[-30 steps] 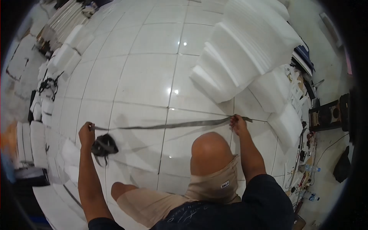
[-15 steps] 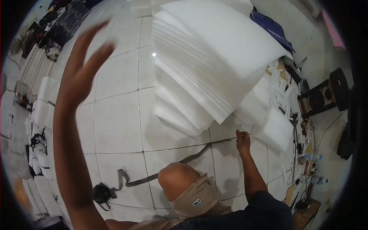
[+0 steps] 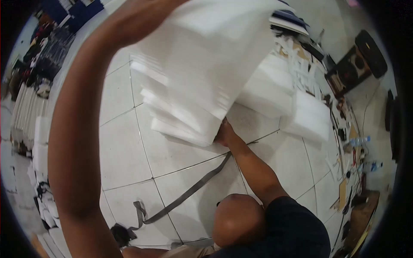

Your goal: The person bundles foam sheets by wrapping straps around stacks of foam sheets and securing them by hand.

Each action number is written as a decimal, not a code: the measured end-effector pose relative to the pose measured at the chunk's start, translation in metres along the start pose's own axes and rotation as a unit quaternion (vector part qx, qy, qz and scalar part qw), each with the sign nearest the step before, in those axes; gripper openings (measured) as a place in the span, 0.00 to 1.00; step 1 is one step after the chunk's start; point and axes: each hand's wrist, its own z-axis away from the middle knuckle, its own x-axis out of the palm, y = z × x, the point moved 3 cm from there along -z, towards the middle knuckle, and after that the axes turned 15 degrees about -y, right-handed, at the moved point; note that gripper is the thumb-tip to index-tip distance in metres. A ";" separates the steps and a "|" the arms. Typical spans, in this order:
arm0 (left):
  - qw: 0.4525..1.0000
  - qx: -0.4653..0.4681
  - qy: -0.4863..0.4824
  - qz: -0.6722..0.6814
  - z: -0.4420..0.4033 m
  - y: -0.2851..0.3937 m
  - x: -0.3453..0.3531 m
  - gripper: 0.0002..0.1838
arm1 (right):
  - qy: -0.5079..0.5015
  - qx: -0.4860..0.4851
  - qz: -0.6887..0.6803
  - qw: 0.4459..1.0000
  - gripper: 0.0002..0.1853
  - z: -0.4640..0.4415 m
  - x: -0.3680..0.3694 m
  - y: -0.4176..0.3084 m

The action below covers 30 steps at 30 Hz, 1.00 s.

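A large stack of thin white foam sheets is fanned out in front of me, its near edges blurred. My left hand reaches over its far left side at the top of the view; the fingers run out of frame. At the stack's near corner, my right hand is closed, the thumb beside the edge and the other fingers mostly hidden by the foam. A grey strap lies along the floor from a dark bundle to near my right wrist.
Smaller white foam blocks stand to the right of the stack. Further right are a speaker box, plastic bottles and scattered scraps. Stacked white pieces line the left side. My knee is on the tiled floor's near side.
My left hand has come from the air at left onto the foam stack's far side. My right hand has left the strap's end and moved left to the stack's near corner. The view has shifted.
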 end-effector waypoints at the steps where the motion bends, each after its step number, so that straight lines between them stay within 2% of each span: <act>1: 0.999 -0.023 0.015 -0.020 0.000 0.004 0.002 0.49 | 0.012 -0.006 -0.027 1.000 0.58 0.002 0.004 0.000; 2: 0.998 -0.033 0.005 -0.054 0.003 0.008 0.000 0.50 | 0.020 -0.008 -0.051 0.998 0.58 0.002 0.008 -0.001; 5: 0.998 -0.029 0.028 -0.044 -0.003 -0.007 -0.002 0.51 | 0.037 -0.024 -0.071 0.996 0.58 0.004 0.010 0.005; 7: 0.997 -0.010 -0.038 -0.069 -0.004 -0.016 -0.010 0.50 | -0.004 -0.028 -0.086 0.996 0.56 -0.005 0.007 0.010; 9: 0.995 -0.008 -0.008 -0.102 0.004 -0.015 -0.008 0.48 | -0.044 -0.043 -0.103 0.993 0.54 -0.011 0.014 0.006; 10: 0.991 0.000 0.015 -0.133 0.007 -0.011 -0.005 0.46 | -0.015 -0.042 -0.080 0.996 0.55 -0.007 0.023 0.002; 11: 0.985 -0.092 -0.015 -0.148 -0.033 -0.049 -0.017 0.42 | 0.015 -0.041 -0.059 0.997 0.56 -0.005 0.028 0.001; 12: 0.984 -0.094 -0.015 -0.154 -0.034 -0.068 -0.022 0.42 | 0.010 -0.042 -0.062 0.997 0.56 -0.007 0.026 0.004; 14: 0.997 0.017 -0.064 -0.043 -0.029 -0.095 -0.031 0.41 | 0.013 -0.018 0.047 0.999 0.51 -0.008 0.019 0.011; 15: 0.993 0.072 -0.088 0.015 -0.026 -0.097 -0.033 0.41 | 0.008 -0.018 0.045 0.999 0.51 -0.007 0.024 0.017; 16: 0.994 0.070 -0.088 0.012 -0.011 -0.078 -0.030 0.41 | 0.044 -0.043 0.021 0.998 0.51 -0.002 0.030 0.020; 18: 0.995 -0.027 0.031 -0.086 0.041 -0.024 -0.021 0.46 | 0.076 -0.067 -0.003 0.995 0.51 0.012 0.039 0.026; 19: 0.992 -0.020 0.071 -0.101 0.055 -0.030 -0.026 0.44 | -0.018 -0.120 -0.081 0.989 0.51 0.019 0.046 0.027; 20: 0.990 -0.016 0.097 -0.099 0.068 -0.054 -0.033 0.42 | -0.110 -0.168 -0.158 0.967 0.51 0.026 0.051 0.030; 22: 0.982 -0.039 0.153 -0.100 0.105 -0.107 -0.052 0.39 | -0.111 -0.168 -0.114 0.973 0.50 0.031 0.046 0.043; 25: 0.964 -0.134 0.199 -0.119 0.177 -0.216 -0.076 0.35 | -0.129 -0.151 -0.017 0.980 0.49 0.038 0.051 0.048; 27: 0.944 -0.222 0.194 -0.151 0.238 -0.288 -0.080 0.32 | -0.147 -0.131 0.035 0.980 0.48 0.044 0.064 0.045; 28: 0.930 -0.270 0.176 -0.174 0.270 -0.321 -0.080 0.31 | -0.125 -0.126 0.081 0.981 0.46 0.045 0.073 0.038; 30: 0.898 -0.363 0.103 -0.225 0.332 -0.372 -0.068 0.29 | -0.109 -0.121 0.130 0.978 0.44 0.052 0.097 0.017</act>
